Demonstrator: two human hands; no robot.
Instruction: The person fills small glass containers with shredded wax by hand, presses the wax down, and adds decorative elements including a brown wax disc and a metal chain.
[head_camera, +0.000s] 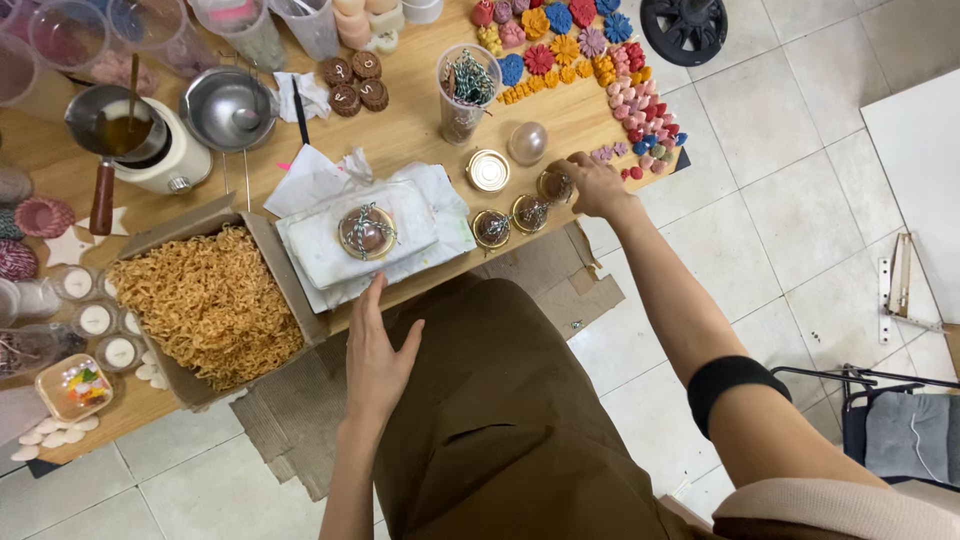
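My right hand (592, 185) reaches out to the table's near edge, its fingers closed on a small round tin candle tied with twine (553, 186). Two more twine-tied tins (530, 213) (491, 228) sit in a row beside it. My left hand (374, 350) is flat and open at the table's edge, just below a white cloth-covered block (330, 255) that carries another twine-tied round candle (366, 231). A gold tin lid (488, 170) and a clear dome (527, 142) lie behind the row.
A cardboard box of shredded paper filling (205, 300) stands left of the block. Coloured flower-shaped wax pieces (570, 50) cover the far right. A clear cup of twine (465, 90), a metal funnel (228, 108), a melting pot (135, 135) and tealights (95, 320) stand around.
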